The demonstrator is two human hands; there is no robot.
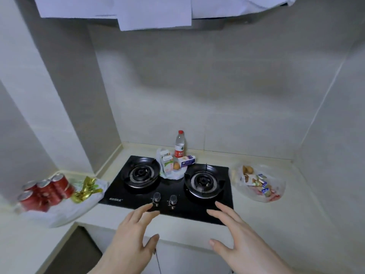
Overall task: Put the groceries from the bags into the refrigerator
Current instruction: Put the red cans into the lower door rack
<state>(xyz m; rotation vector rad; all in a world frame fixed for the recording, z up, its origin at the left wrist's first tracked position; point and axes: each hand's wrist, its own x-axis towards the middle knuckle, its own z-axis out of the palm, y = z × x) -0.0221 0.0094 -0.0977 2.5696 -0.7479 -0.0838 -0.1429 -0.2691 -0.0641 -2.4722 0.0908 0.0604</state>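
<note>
Hands reach forward at the bottom of the frame: the left hand (131, 237) and the right hand (240, 237) both hover above the front edge of the desk (254, 216), fingers spread, each grip open and empty, touching nothing.

Beyond them, at centre frame, a black two-burner gas hob (167, 196) sits in the desk, with two knobs (165, 198) near its front edge. Between the burners, at the back of the hob, lies a white bag (173, 175) holding cartons (166, 165), a blue-and-white box (187, 161) and a small brown round item that is too small to tell. An upright water bottle (179, 144) with a red cap stands just behind this bag.

At the right of the frame, a clear bag (276, 186) rests on the desk beside the hob, filled with small packets (260, 184).

At the left of the frame, another white bag (65, 210) lies on the desk; a pack of red cans (46, 191) sits on it, with gold-wrapped items (86, 189) just beside the cans.

White sheets (154, 12) cover the top of the frame.
</note>
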